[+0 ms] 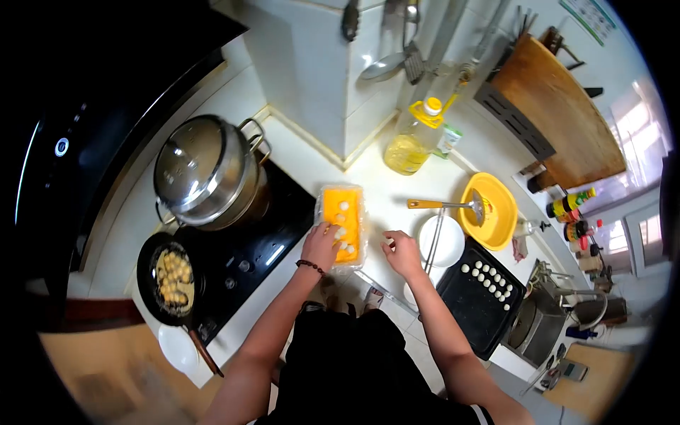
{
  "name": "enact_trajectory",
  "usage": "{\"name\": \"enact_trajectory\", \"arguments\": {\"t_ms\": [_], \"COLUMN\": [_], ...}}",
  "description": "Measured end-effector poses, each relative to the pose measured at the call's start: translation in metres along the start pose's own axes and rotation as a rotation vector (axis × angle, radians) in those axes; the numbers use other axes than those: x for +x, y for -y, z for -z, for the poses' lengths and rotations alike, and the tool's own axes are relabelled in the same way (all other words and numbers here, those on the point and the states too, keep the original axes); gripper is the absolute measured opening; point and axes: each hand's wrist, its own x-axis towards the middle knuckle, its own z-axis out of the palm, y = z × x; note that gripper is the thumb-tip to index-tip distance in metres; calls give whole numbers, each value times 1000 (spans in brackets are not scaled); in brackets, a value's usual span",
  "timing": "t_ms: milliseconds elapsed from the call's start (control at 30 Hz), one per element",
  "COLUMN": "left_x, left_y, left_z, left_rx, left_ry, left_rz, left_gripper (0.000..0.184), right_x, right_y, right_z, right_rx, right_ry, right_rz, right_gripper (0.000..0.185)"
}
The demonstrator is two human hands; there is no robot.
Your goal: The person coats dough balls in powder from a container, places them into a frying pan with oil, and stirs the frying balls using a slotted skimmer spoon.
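Note:
My left hand (322,246), with a dark bead bracelet at the wrist, reaches over an orange slab or tray (330,202) wrapped in clear plastic. Its bent fingers are closed at a small white dough ball (341,232), partly hidden by them. Several more white balls lie in a loose row along the orange surface. To the right, my right hand (402,253) hovers beside the counter edge, thumb and forefinger apart, with nothing visible between them. Nearest to it is a white bowl (451,249) with chopsticks (434,239) across its rim.
A black baking tray (464,304) holds rows of white balls. A yellow basin (508,225) carries a slotted ladle (425,204). An oil bottle (411,145) stands behind. At left are a lidded steel pot (205,170) and a frying pan (145,276) of browned balls on the hob (244,248).

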Motion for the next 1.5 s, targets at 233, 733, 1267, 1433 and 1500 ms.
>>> {"name": "enact_trajectory", "arguments": {"t_ms": [233, 733, 1267, 1433, 1500], "left_x": [30, 1, -181, -203, -211], "left_y": [-6, -120, -79, -77, -71], "left_z": [-9, -83, -65, -50, -43], "left_rx": [40, -538, -666, -762, -778], "left_ry": [92, 234, -56, -185, -210], "left_rz": [-36, -21, 625, 669, 648], "left_gripper": [49, 28, 32, 27, 28], "right_x": [-47, 4, 111, 5, -39], "right_y": [-64, -120, -171, -143, -129], "right_z": [49, 56, 55, 139, 156], "right_rx": [242, 1362, 1875, 1795, 1670], "right_ry": [-198, -69, -306, -137, -108], "right_rz": [-231, -669, -575, -434, -450], "right_gripper": [26, 44, 17, 13, 14]}}
